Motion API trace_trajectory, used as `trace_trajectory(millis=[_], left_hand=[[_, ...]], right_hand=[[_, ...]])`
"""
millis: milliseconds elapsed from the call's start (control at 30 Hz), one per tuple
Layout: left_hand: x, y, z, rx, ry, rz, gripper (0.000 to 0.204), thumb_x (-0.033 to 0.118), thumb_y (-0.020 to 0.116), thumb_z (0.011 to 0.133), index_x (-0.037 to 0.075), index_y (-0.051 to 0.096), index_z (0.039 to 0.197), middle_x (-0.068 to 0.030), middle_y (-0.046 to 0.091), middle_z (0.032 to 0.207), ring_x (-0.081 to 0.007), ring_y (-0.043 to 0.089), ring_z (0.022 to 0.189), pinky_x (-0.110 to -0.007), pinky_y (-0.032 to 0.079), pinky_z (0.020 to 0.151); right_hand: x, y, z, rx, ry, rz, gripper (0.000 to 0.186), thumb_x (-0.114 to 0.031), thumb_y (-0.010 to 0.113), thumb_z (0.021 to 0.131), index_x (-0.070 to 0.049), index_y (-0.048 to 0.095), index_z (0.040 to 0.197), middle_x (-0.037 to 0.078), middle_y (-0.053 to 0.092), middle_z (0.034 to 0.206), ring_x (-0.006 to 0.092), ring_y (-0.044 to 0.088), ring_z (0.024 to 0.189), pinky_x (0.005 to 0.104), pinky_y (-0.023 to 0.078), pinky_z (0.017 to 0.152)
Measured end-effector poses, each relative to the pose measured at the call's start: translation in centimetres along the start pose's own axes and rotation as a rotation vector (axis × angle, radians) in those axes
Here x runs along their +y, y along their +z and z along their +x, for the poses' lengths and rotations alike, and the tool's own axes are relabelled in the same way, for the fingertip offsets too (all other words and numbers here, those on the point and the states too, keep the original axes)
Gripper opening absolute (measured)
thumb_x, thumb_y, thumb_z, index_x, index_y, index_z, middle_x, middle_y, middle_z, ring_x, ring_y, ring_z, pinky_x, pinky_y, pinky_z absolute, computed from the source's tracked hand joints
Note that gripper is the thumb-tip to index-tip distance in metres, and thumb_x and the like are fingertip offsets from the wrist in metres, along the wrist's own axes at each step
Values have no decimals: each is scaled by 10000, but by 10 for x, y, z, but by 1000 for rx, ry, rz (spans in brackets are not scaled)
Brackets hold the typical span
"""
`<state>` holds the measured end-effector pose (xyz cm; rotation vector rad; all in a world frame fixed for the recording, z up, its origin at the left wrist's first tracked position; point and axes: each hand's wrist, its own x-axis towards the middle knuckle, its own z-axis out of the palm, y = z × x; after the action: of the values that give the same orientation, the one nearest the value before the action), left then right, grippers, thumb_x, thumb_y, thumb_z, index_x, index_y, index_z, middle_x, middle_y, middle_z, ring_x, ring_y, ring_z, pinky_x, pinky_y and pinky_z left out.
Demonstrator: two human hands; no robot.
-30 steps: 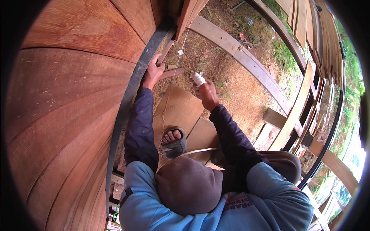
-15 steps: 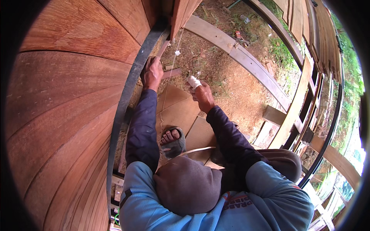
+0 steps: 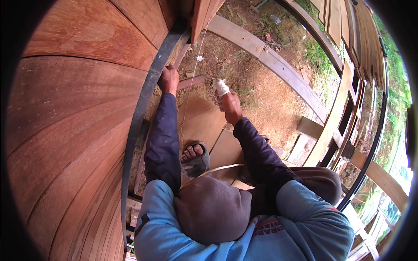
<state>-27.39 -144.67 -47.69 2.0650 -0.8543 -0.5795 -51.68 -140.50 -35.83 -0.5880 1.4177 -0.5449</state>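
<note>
My left hand [image 3: 168,80] is closed, with its knuckles up against the dark edge strip [image 3: 153,77] of the reddish plank wall [image 3: 82,87]. The fingertips are hidden, so what they grip cannot be made out. My right hand [image 3: 230,105] is wrapped round a white, fluffy-looking roll [image 3: 221,87] that sticks out beyond the thumb. Between the two hands a thin pale string [image 3: 195,64] hangs from the wall's upper end down toward my feet. A small white scrap [image 3: 200,58] is on or behind that string.
Brown boards [image 3: 201,114] lie under my sandalled foot [image 3: 194,157]. A curved timber [image 3: 278,65] arches across the right, with upright slats [image 3: 333,108] and stacked planks [image 3: 365,43] beyond. A short reddish wood piece [image 3: 191,82] rests on the sawdust-covered ground [image 3: 270,117].
My left hand has slid slightly along the wall edge and turned, tucking its fingers in more. The right hand, still round the white roll, has shifted a little and tilted the roll more upright.
</note>
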Motion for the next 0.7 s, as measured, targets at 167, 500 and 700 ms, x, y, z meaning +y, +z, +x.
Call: trace_trajectory(millis=[167,500,700], left_hand=[[24,-20,-1,-337,-421,-348,286,245,469,944,56,561,1138,-118,673,889,-166,652,636,-305,536,509],[-27,-35,3,-297,121,-87,384,293,484,960,-8,577,1179,-108,693,975,-211,676,853,-332,556,736],[51,-45,-37,-246,265,-97,227,84,636,856,38,669,1076,-127,706,1003,-224,679,948,-322,522,826]], right_hand=[[-18,7,-4,-3,-31,12,168,-219,598,903,-55,622,874,-49,484,636,71,401,498,268,287,447],[-41,10,-12,-45,-142,187,349,-368,454,1016,-150,464,743,-48,361,591,74,279,475,260,204,446],[-52,0,-17,-109,-174,264,327,-329,431,1026,-148,452,754,-47,345,595,71,262,478,257,196,445]])
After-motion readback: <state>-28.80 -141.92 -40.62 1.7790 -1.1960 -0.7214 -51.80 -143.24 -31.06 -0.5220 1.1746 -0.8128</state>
